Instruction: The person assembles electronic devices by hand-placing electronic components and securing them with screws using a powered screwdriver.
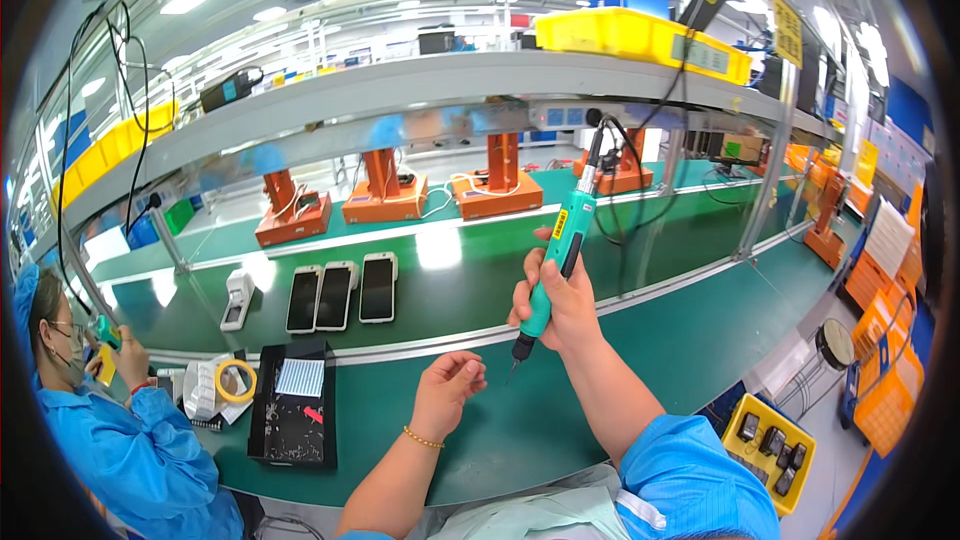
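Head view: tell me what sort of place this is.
Probably an electronics assembly line: the right hand holds a teal electric screwdriver, three dark-screened handheld devices lie on a long green surface, and a co-worker in blue workwear is close by on the left.

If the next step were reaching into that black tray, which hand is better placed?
Probably the left hand: it is nearer the black tray, though I can't tell whether it pinches something tiny. The right hand is wrapped around a green power screwdriver.
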The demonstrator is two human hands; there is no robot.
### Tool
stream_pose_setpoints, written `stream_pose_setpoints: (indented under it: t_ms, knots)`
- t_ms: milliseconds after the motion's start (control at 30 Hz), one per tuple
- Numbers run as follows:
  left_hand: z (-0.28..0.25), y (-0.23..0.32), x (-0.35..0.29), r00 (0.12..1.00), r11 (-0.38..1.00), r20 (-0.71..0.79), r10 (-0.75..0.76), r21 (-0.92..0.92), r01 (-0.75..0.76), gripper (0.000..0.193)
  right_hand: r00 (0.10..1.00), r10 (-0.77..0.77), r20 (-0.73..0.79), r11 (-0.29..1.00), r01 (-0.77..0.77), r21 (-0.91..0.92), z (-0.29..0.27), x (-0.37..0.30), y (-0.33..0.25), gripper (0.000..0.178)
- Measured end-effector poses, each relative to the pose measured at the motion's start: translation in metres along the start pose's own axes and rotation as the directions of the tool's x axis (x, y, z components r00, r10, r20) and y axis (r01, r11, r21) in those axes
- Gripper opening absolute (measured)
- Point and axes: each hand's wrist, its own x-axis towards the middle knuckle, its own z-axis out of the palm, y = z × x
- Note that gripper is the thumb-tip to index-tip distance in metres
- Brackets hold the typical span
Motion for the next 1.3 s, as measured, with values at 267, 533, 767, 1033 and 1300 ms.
stream_pose_setpoints:
  t_ms: [267,533,767,1033,1300]
  knots:
    - [-0.008,-0.005,-0.002,0.994,0.991,0.095,0.063,0.113,-0.073,0.012,0.978,0.140,-0.157,0.983,-0.156,-0.093,-0.009,0.012,0.030,0.042]
    - [0.004,-0.013,-0.004,0.947,0.910,0.100,0.305,0.263,-0.321,0.027,0.957,0.195,-0.215,0.979,-0.202,-0.012,-0.018,0.014,0.023,0.029]
    - [0.009,-0.014,-0.005,0.918,0.814,0.130,0.375,0.428,-0.394,0.034,0.956,0.233,-0.178,0.971,-0.240,-0.018,-0.016,0.008,0.031,0.026]
    - [0.001,-0.023,-0.005,0.908,0.807,0.145,0.393,0.419,-0.416,0.025,0.956,0.228,-0.187,0.972,-0.235,-0.014,-0.018,0.008,0.030,0.026]
    - [0.013,-0.016,-0.003,0.892,0.678,0.194,0.410,0.589,-0.439,0.021,0.960,0.229,-0.160,0.969,-0.241,-0.059,-0.021,0.007,0.034,0.027]
